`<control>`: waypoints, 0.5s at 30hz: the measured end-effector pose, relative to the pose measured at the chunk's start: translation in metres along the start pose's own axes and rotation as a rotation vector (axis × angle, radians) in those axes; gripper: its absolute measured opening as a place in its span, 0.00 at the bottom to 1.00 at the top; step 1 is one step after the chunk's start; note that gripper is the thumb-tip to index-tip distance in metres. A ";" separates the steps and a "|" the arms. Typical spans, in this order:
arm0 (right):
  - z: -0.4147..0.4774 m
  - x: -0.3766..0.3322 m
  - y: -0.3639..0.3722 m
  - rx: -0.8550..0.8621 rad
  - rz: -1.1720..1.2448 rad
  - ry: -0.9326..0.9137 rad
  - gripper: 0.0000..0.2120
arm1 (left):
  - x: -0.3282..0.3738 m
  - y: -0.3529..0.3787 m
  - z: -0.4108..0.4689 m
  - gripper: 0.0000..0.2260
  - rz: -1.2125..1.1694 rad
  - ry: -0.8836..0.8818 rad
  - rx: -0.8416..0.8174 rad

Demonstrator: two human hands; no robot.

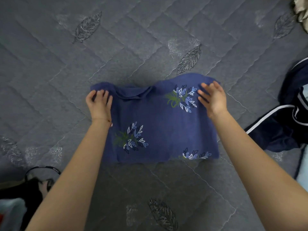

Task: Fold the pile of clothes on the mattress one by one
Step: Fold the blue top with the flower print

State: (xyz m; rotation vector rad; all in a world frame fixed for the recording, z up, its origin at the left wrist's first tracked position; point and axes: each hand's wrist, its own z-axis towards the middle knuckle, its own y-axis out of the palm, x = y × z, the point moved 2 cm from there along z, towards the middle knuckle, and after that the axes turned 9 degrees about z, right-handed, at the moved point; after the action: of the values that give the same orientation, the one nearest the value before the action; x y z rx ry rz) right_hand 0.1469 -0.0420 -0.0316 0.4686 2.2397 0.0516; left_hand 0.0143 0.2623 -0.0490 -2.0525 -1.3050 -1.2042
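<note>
A dark blue garment (160,124) with white, blue and green leaf prints lies folded into a rough rectangle on the grey quilted mattress (116,47). My left hand (99,103) grips its far left corner, fingers curled over the edge. At the far right corner my right hand (213,97) hovers over the cloth with its fingers spread and relaxed, fingertips at the top edge. The neckline shows between the two hands.
A navy garment with white stripes (286,117) lies crumpled at the right edge. A pale beige cloth (301,12) peeks in at the top right corner. Black clothing (33,185) and something light blue (11,212) sit at the lower left.
</note>
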 end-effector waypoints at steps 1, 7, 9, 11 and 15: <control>0.001 0.005 -0.003 0.006 -0.143 -0.043 0.20 | -0.007 0.001 -0.005 0.10 0.236 0.127 -0.018; 0.005 0.017 -0.021 -0.059 -0.704 -0.328 0.18 | -0.050 0.010 -0.028 0.12 1.350 0.859 -0.372; 0.008 0.020 -0.031 -0.039 -0.930 -0.429 0.22 | -0.061 0.015 -0.030 0.19 1.597 0.828 -0.438; 0.009 0.022 -0.043 0.033 -1.028 -0.395 0.31 | -0.065 0.018 -0.025 0.26 1.744 0.740 -0.411; 0.013 0.022 -0.062 0.099 -1.024 -0.336 0.45 | -0.069 0.027 -0.051 0.29 1.779 0.817 -0.340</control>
State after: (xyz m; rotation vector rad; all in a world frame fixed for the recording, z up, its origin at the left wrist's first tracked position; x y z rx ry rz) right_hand 0.1243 -0.0941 -0.0679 -0.6092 1.9107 -0.6191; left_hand 0.0032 0.1778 -0.0772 -1.5425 1.0488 -0.9674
